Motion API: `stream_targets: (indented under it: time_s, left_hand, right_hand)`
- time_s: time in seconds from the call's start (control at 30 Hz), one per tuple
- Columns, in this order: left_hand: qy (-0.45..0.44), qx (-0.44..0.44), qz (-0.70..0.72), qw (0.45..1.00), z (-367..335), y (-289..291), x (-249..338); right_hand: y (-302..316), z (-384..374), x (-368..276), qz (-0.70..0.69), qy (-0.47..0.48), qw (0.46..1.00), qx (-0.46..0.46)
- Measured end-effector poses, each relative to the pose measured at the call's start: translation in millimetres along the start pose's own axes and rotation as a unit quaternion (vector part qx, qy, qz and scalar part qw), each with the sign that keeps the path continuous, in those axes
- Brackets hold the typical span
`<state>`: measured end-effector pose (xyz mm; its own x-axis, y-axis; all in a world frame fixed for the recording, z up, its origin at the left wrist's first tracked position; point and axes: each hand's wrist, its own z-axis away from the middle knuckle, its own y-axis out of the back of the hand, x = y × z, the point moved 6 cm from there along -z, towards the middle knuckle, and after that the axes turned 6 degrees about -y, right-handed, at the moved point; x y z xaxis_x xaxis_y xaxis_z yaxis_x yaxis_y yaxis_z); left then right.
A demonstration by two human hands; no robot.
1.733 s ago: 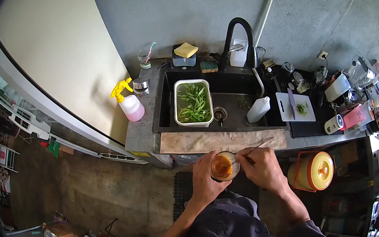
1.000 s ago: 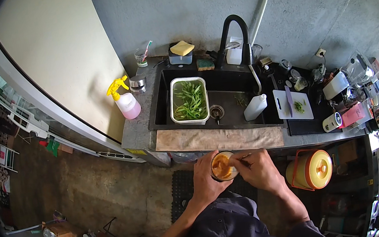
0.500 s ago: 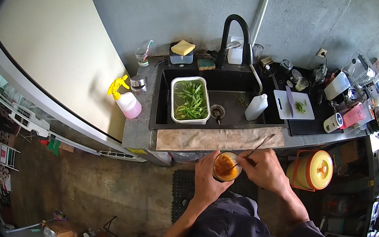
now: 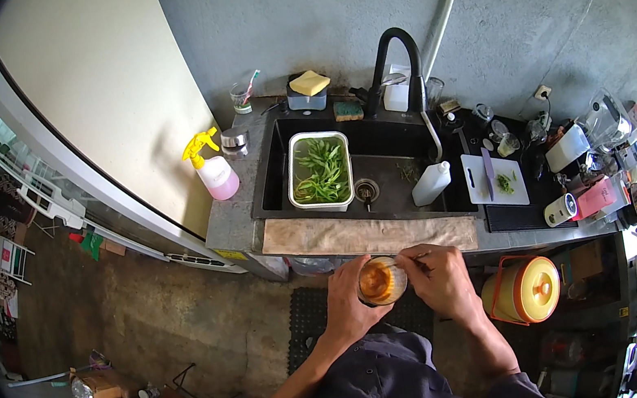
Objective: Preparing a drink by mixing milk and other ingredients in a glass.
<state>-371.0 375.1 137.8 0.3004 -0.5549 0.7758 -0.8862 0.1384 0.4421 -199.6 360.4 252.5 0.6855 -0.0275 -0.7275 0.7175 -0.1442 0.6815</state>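
My left hand (image 4: 346,304) is wrapped round a clear drinking glass (image 4: 395,290), held upright in front of my body, just below the sink's front edge. An orange-brown drink with paler swirls (image 4: 376,279) shows through its open top. At the glass's right rim, my right hand (image 4: 441,279) pinches a thin spoon (image 4: 419,255). Only a short piece of its handle shows between the fingers; its lower end is lost in the drink.
A white tub (image 4: 299,201) of green leaves in water stands in the black sink (image 4: 381,120), beside a white bottle (image 4: 431,184). Right of it lies a cutting board (image 4: 518,192) with a purple knife (image 4: 487,165). A yellow cooler jug (image 4: 523,292) is below; a spray bottle (image 4: 218,178) stands left.
The spoon's handle, which stuck out far to the right, is now mostly hidden by my right hand. The drink's swirls have shifted and look paler. My left hand stays round the glass.
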Motion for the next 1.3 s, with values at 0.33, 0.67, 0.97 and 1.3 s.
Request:
stream_targets:
  time_s: [0.33, 0.67, 0.97, 1.3]
  left_hand:
    - [0.002, -0.012, -0.002, 1.000, 1.0, -3.1, -0.3]
    - [-0.023, 0.016, -0.013, 1.000, -2.2, 1.9, 4.5]
    - [-0.075, 0.052, -0.071, 0.993, -10.4, 5.8, 12.1]
    - [-0.070, 0.050, -0.079, 0.993, -13.9, 4.6, 12.9]
  right_hand:
    - [-1.7, -0.1, 3.4, 0.035, -0.004, 0.998, -0.046]
    - [17.8, 10.7, 0.6, -0.022, 0.001, 1.000, -0.006]
    - [12.0, 22.3, 3.0, -0.023, 0.076, 0.997, 0.012]
    - [3.2, 45.4, 4.5, -0.107, -0.005, 0.994, 0.018]
